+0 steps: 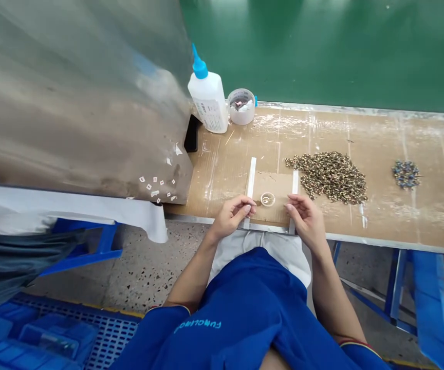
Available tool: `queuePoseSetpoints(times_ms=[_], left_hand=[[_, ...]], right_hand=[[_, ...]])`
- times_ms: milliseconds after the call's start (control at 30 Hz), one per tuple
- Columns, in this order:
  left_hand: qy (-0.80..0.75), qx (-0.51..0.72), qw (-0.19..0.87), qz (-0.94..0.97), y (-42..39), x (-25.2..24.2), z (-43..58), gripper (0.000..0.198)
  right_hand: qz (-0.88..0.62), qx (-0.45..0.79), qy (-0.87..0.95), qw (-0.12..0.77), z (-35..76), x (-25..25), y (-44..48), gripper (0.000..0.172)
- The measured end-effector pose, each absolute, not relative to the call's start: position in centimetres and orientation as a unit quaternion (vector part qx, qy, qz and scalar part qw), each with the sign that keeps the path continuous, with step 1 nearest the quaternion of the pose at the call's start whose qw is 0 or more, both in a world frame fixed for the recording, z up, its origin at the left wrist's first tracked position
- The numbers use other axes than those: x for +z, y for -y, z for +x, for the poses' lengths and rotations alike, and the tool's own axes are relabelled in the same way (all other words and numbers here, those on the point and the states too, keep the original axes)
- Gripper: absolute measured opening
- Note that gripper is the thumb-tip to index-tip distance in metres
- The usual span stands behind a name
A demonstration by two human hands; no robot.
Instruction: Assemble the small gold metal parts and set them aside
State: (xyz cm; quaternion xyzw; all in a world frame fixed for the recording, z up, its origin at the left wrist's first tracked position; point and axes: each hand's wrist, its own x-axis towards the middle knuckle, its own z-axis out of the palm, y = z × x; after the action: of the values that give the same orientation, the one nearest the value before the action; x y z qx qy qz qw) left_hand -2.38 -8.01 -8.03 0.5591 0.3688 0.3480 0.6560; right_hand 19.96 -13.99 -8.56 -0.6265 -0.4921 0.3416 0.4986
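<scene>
My left hand point(234, 216) is closed in a pinch beside a small round clear dish point(267, 199). A tiny dark piece shows at its fingertips, too small to name. On the other side of the dish, my right hand point(307, 220) has its fingers loosely curled, with a gap between thumb and forefinger and nothing visible between them. The dish holds a little clear liquid or a thin curved piece; I cannot tell which. It rests on a cardboard patch between two white strips point(251, 177). A large pile of small brass-coloured parts point(333, 177) lies to the right.
A white bottle with a blue nozzle point(209, 105) stands at the back left, beside a tape roll point(241, 107) with scraps inside. A small bluish pile point(406, 174) lies farther right. A metal panel point(91, 113) bounds the left side, and a black object point(192, 133) is near the bottle.
</scene>
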Motion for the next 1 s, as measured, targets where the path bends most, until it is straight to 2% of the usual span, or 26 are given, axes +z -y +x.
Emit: queuePoseSetpoints(times_ms=[100,200,433,667,800,1000], left_hand=[[-0.376,0.348,0.646,0.567,8.1,-7.9,-2.3,0.044],[-0.393,0.352,0.623,0.577,8.3,-7.7,-2.2,0.043],[-0.391,0.325,0.621,0.596,8.4,-7.8,-2.1,0.037],[-0.385,0.306,0.632,0.599,8.4,-8.2,-2.1,0.023],[-0.369,0.306,0.603,0.637,8.3,-7.9,-2.1,0.019],[-0.369,0.307,0.573,0.665,8.2,-7.9,-1.9,0.016]], right_hand=[[-0.612,0.366,0.497,0.496,18.7,-8.8,12.8,0.03],[-0.608,0.363,0.506,0.493,18.0,-8.7,12.0,0.023],[-0.578,0.255,0.624,0.46,17.9,-7.4,11.4,0.012],[-0.576,0.115,0.712,0.385,18.0,-6.4,10.5,0.019],[-0.571,0.128,0.733,0.345,18.7,-5.8,10.4,0.019],[-0.562,0.199,0.676,0.434,17.6,-6.3,10.5,0.019]])
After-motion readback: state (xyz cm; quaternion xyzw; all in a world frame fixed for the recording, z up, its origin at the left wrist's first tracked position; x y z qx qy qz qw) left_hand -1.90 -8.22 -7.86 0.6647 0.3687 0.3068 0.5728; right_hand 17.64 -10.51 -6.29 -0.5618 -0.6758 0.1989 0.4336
